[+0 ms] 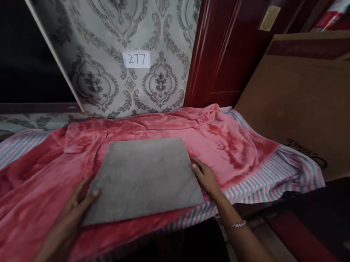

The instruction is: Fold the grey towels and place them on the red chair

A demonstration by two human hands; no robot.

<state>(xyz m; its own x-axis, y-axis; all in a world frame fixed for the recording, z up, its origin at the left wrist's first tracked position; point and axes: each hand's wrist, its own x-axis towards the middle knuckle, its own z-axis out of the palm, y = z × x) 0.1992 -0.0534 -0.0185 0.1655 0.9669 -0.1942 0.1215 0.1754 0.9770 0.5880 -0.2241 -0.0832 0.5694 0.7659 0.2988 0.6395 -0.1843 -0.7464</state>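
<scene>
A flat grey slab (147, 181), square and tile-like, lies on a pink plush blanket (215, 140). Its surface is plain with faint mottling. My left hand (78, 200) holds the slab's left edge, the thumb on top and the fingers along the side. At the opposite edge is my right hand (204, 175), its thumb over the top face and its other fingertips partly hidden at the side. A thin silver bracelet (238, 224) circles my right wrist.
Under the blanket is a striped cloth (272, 174) that hangs over the front edge. A large cardboard box (310, 106) leans at the right beside a dark red door (222, 42). A black screen (19, 41) stands at the left. Paper marked 277 (136, 59) is on the patterned wall.
</scene>
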